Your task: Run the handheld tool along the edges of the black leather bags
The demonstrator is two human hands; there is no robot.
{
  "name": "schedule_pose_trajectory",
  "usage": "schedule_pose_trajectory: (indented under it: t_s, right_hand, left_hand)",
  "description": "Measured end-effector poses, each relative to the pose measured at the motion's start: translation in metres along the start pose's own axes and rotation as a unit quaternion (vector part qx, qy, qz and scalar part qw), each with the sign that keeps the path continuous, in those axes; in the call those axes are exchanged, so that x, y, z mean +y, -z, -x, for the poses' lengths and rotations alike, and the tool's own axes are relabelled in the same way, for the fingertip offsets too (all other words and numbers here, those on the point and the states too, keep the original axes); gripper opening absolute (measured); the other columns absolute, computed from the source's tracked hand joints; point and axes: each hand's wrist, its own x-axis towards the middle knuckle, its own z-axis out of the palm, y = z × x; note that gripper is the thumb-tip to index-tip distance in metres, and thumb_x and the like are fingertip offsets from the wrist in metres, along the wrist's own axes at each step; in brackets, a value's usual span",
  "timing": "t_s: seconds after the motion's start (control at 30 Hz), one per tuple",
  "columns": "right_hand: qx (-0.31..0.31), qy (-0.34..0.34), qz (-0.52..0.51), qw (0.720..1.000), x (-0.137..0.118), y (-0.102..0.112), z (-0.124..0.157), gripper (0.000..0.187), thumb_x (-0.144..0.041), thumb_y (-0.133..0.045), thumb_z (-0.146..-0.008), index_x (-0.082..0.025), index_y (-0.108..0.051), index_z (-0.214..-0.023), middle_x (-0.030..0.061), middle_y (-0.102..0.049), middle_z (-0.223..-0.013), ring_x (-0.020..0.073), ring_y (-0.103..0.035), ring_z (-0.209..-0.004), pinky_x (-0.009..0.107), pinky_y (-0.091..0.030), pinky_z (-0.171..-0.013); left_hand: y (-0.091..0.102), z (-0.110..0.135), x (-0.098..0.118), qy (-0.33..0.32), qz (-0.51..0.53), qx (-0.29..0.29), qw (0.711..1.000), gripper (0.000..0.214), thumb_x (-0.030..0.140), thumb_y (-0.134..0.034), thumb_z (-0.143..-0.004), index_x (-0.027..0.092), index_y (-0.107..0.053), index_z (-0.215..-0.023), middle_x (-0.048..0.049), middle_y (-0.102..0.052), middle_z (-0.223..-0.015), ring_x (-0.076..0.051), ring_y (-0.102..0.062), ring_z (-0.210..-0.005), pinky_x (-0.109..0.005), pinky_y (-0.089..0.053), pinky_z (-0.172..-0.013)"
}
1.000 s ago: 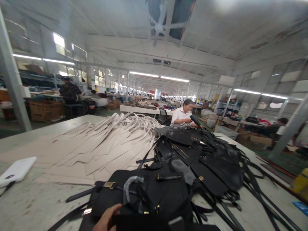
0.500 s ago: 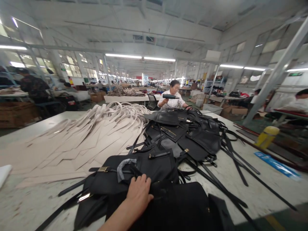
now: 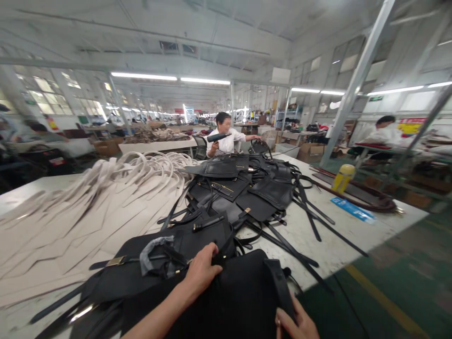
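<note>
Two bare hands, apart from each other, touch the near black bag: the left hand lies on its far edge, whether gripping I cannot tell; the right hand pinches its right edge. Beyond, on the table, other black bags are heaped, with pale panels left and a yellow bottle right.

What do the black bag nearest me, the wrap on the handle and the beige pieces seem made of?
Bag: probably leather or imitation leather; smooth, dull black. Wrap: likely plastic film; translucent and crinkled. Beige pieces: leather or synthetic sheet, I can't tell; matte and crisp-edged.
</note>
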Motion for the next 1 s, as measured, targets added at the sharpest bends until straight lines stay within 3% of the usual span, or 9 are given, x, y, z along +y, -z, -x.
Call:
schedule_pose_trajectory:
  t_s: [0.1, 0.23, 0.33, 0.4, 0.47, 0.57, 0.73, 0.87, 1.0]
  right_hand:
    - [-0.085, -0.027, 0.028, 0.996, -0.030, 0.012, -0.015, 0.069, -0.048, -0.050, -0.074, -0.026, -0.012, -0.128, -0.0083, -0.056, -0.053, 0.0131, -0.054, -0.038, 0.023, -0.044, -0.034]
    - [-0.173, -0.072, 0.075, 0.979, -0.065, 0.023, -0.056, 0.039, -0.034, -0.050, -0.077, -0.016, -0.042, -0.110, -0.0054, -0.055, -0.046, 0.0130, -0.052, -0.031, 0.021, -0.042, -0.027]
    - [-0.215, -0.102, 0.108, 0.965, -0.078, 0.020, -0.088, 0.025, -0.033, -0.048, -0.081, -0.013, -0.050, -0.096, -0.0049, -0.056, -0.048, 0.0109, -0.053, -0.033, 0.020, -0.042, -0.028]
    - [-0.207, -0.088, 0.115, 0.968, -0.081, 0.014, -0.099, 0.024, -0.034, -0.048, -0.083, -0.013, -0.051, -0.095, -0.0059, -0.055, -0.050, 0.0091, -0.052, -0.034, 0.019, -0.043, -0.030]
    - [-0.176, -0.047, 0.105, 0.978, -0.081, 0.005, -0.096, 0.029, -0.034, -0.049, -0.082, -0.015, -0.046, -0.104, -0.0078, -0.053, -0.050, 0.0083, -0.051, -0.034, 0.018, -0.043, -0.031]
    - [-0.160, 0.008, 0.068, 0.985, -0.079, -0.011, -0.065, 0.047, -0.035, -0.050, -0.078, -0.020, -0.033, -0.119, -0.0087, -0.052, -0.051, 0.0084, -0.051, -0.035, 0.017, -0.043, -0.031]
    - [-0.293, -0.015, 0.023, 0.956, -0.071, -0.051, -0.013, 0.063, -0.030, -0.058, -0.070, -0.020, -0.030, -0.126, -0.0034, -0.058, -0.053, 0.0119, -0.052, -0.033, 0.019, -0.042, -0.027]
    - [-0.325, -0.021, 0.000, 0.945, -0.066, -0.084, -0.015, 0.060, -0.029, -0.056, -0.071, -0.018, -0.033, -0.125, -0.0037, -0.057, -0.050, 0.0111, -0.051, -0.031, 0.019, -0.042, -0.027]
    - [-0.344, -0.027, -0.005, 0.939, -0.065, -0.089, -0.012, 0.061, -0.031, -0.056, -0.072, -0.018, -0.032, -0.127, -0.0028, -0.057, -0.053, 0.0109, -0.052, -0.033, 0.018, -0.042, -0.028]
  left_hand:
    - [-0.008, -0.005, -0.008, 0.017, 0.057, -0.016, 0.998, 0.021, 0.018, -0.060, -0.056, 0.019, -0.053, -0.075, 0.0020, -0.056, -0.074, -0.015, -0.052, -0.075, -0.022, -0.032, -0.064]
    - [-0.015, -0.009, -0.018, 0.043, 0.116, -0.034, 0.992, 0.019, 0.017, -0.060, -0.053, 0.018, -0.057, -0.072, 0.0028, -0.056, -0.066, -0.017, -0.052, -0.074, -0.023, -0.032, -0.063]
    - [-0.016, -0.011, -0.021, 0.059, 0.167, -0.040, 0.983, 0.018, 0.017, -0.061, -0.051, 0.017, -0.059, -0.069, 0.0035, -0.055, -0.060, -0.017, -0.052, -0.069, -0.024, -0.033, -0.061]
    - [-0.015, -0.010, -0.023, 0.070, 0.211, -0.053, 0.974, 0.018, 0.016, -0.060, -0.050, 0.016, -0.060, -0.068, 0.0036, -0.056, -0.059, -0.016, -0.052, -0.065, -0.024, -0.034, -0.059]
    - [-0.013, -0.008, -0.026, 0.082, 0.262, -0.070, 0.959, 0.019, 0.014, -0.058, -0.050, 0.014, -0.061, -0.069, 0.0034, -0.057, -0.059, -0.015, -0.052, -0.061, -0.023, -0.036, -0.057]
    - [-0.011, -0.002, -0.031, 0.106, 0.335, -0.088, 0.932, 0.024, 0.013, -0.056, -0.050, 0.012, -0.063, -0.072, 0.0025, -0.058, -0.058, -0.013, -0.051, -0.055, -0.022, -0.037, -0.053]
    - [-0.009, 0.006, -0.034, 0.134, 0.424, -0.105, 0.889, 0.028, 0.012, -0.056, -0.048, 0.011, -0.065, -0.074, 0.0000, -0.061, -0.059, -0.012, -0.051, -0.051, -0.023, -0.039, -0.052]
    - [-0.010, 0.012, -0.037, 0.135, 0.483, -0.112, 0.858, 0.027, 0.012, -0.055, -0.048, 0.011, -0.066, -0.072, -0.0013, -0.062, -0.060, -0.015, -0.054, -0.054, -0.026, -0.041, -0.056]
    - [-0.014, 0.014, -0.041, 0.132, 0.526, -0.105, 0.834, 0.026, 0.010, -0.053, -0.046, 0.010, -0.065, -0.069, -0.0016, -0.062, -0.060, -0.016, -0.055, -0.058, -0.026, -0.041, -0.060]
